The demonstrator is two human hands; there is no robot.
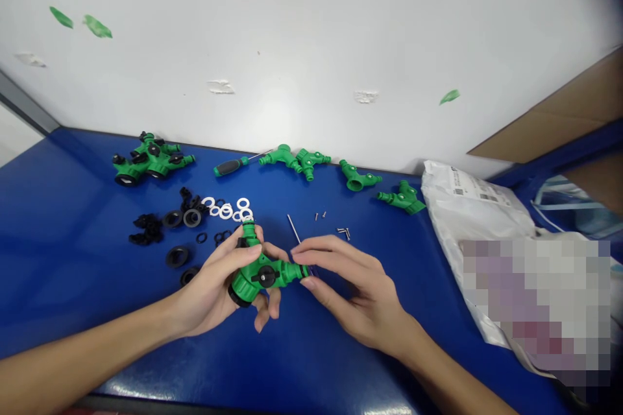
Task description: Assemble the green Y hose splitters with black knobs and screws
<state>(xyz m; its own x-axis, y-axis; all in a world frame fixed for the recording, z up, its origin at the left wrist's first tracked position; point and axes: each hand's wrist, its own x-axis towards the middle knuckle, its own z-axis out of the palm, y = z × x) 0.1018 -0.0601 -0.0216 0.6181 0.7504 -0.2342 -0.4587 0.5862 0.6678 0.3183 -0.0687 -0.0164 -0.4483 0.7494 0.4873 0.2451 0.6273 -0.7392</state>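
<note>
The left hand (214,285) is gripping a green plastic hose splitter (263,275) firmly at lower centre of the frame, while the right hand (360,292) is hovering half open just beside its end, holding nothing visible, above the blue table (58,240)

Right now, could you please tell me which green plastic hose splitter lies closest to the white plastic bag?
The green splitter at the back row's right end; the others lie further left.

Glossy green plastic hose splitter (263,275), smooth shiny blue tabletop (63,207).
</note>
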